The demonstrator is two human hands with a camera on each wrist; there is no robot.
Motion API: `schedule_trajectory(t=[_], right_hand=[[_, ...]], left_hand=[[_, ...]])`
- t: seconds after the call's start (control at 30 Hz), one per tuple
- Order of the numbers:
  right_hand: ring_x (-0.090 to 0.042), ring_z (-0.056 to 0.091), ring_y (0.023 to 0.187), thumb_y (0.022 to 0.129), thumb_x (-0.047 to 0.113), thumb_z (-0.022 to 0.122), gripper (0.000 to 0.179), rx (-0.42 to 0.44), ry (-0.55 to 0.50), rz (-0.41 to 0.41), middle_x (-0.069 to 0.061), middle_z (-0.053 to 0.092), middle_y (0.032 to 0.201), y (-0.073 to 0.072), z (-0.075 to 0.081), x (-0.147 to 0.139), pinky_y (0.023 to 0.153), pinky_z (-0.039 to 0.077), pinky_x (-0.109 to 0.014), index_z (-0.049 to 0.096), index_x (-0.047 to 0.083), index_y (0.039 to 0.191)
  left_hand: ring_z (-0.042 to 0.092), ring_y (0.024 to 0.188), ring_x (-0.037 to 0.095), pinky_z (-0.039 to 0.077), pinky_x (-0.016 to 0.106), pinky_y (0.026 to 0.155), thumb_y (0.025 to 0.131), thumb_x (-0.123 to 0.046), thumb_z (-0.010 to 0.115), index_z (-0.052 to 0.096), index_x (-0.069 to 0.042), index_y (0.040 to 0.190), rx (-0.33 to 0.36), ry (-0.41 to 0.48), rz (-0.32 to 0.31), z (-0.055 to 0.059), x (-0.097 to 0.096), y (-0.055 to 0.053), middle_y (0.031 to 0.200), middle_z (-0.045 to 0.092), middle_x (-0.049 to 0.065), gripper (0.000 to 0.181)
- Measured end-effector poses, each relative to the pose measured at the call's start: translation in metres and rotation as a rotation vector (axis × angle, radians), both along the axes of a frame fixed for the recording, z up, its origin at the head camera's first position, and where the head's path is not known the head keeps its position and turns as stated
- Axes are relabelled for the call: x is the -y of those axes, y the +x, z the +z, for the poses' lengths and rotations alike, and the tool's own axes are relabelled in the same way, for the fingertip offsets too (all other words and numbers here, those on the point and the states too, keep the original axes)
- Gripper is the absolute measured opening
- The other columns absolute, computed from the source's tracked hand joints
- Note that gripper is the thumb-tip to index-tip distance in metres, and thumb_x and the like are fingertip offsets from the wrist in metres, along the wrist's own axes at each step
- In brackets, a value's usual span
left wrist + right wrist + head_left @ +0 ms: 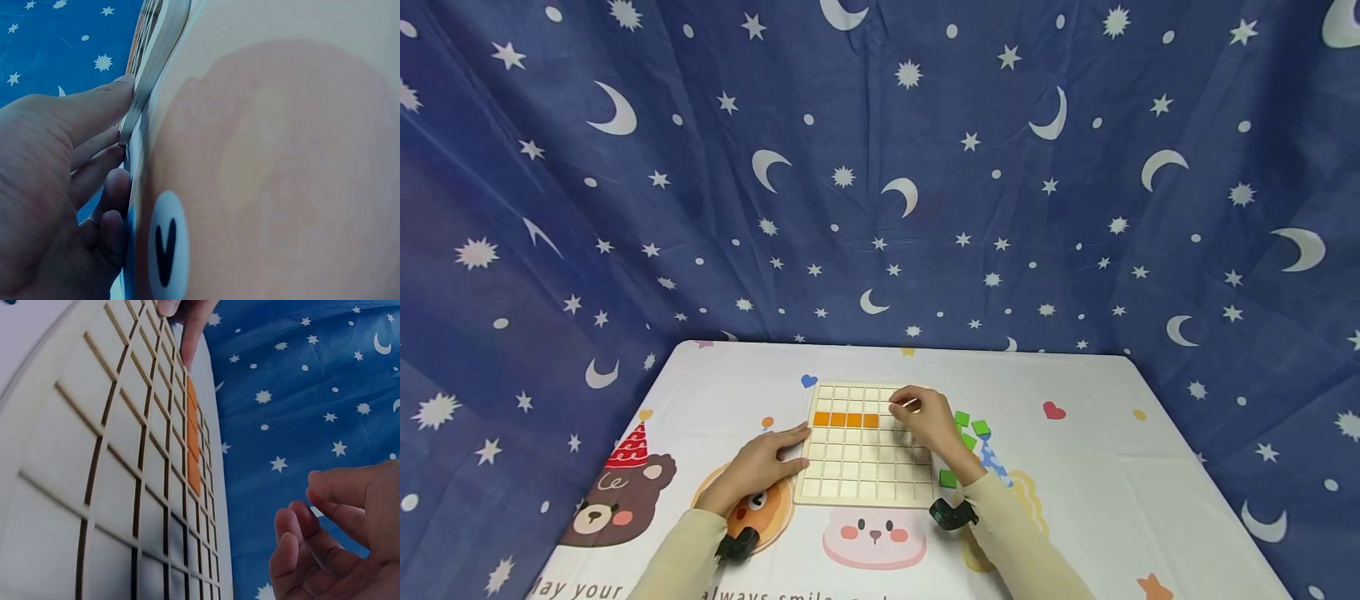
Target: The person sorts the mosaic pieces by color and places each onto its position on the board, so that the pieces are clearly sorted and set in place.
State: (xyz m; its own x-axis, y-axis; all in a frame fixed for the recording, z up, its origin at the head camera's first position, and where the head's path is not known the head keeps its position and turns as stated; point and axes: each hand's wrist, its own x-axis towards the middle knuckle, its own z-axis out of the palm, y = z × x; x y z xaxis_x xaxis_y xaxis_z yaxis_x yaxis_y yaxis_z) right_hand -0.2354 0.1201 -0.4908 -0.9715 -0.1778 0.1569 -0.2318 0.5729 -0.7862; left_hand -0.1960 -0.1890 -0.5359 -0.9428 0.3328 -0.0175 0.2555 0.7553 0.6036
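Note:
A pale wooden grid board (865, 502) lies flat on the table. Several orange square tiles (846, 420) fill neighbouring cells of one row, starting at its left side. At the board's left edge rests my left hand (760, 462), fingers extended and thumb spread; the left wrist view shows its fingertips against the board's side. My right hand (934, 421) is over the right part of the board, just right of the orange row. In the right wrist view its fingers (325, 550) are loosely bent, thumb and forefinger slightly apart, with nothing visible between them.
Several green square tiles (981, 427) lie loose right of the board, partly behind my right forearm, with another green tile (948, 478) by the board's lower right edge. The white tablecloth (1097, 475) carries printed cartoon animals. A dark blue star-and-moon curtain (910, 275) hangs behind.

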Motion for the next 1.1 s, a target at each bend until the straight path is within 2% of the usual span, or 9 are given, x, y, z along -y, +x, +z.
schedule_trajectory(t=[0.3,0.5,0.77,1.1], right_hand=[[-0.014,0.065,0.082,0.090,0.019,0.072,0.010,0.005,-0.005,-0.037,0.002,0.072,0.094,0.012,0.002,-0.021,0.064,0.053,-0.026,0.075,0.017,0.099],[-0.017,0.066,0.083,0.090,0.018,0.072,0.015,-0.010,0.020,-0.038,0.000,0.072,0.094,0.017,0.001,-0.038,0.057,0.053,-0.024,0.074,0.011,0.103],[-0.018,0.067,0.082,0.089,0.016,0.073,0.014,-0.002,0.068,-0.104,0.001,0.072,0.090,0.025,-0.002,-0.056,0.064,0.052,-0.027,0.075,0.011,0.101],[-0.017,0.065,0.079,0.086,0.017,0.076,0.015,0.015,0.109,-0.146,0.000,0.072,0.090,0.031,-0.008,-0.074,0.059,0.050,-0.024,0.075,0.010,0.100]], left_hand=[[0.041,0.141,0.037,0.035,0.058,0.113,0.090,-0.037,0.071,0.052,-0.017,0.144,-0.002,0.002,-0.010,0.000,0.001,0.001,0.153,0.045,0.000,0.061],[0.042,0.140,0.038,0.035,0.058,0.112,0.089,-0.036,0.071,0.053,-0.017,0.143,-0.016,0.001,-0.013,0.000,0.001,0.000,0.153,0.045,0.001,0.060],[0.041,0.141,0.038,0.034,0.059,0.113,0.090,-0.036,0.070,0.052,-0.016,0.144,-0.008,-0.002,-0.015,-0.001,0.001,0.000,0.153,0.045,0.001,0.060],[0.041,0.141,0.038,0.034,0.059,0.113,0.090,-0.036,0.070,0.052,-0.016,0.144,-0.005,0.004,-0.021,0.000,0.001,-0.001,0.154,0.044,0.001,0.060]])
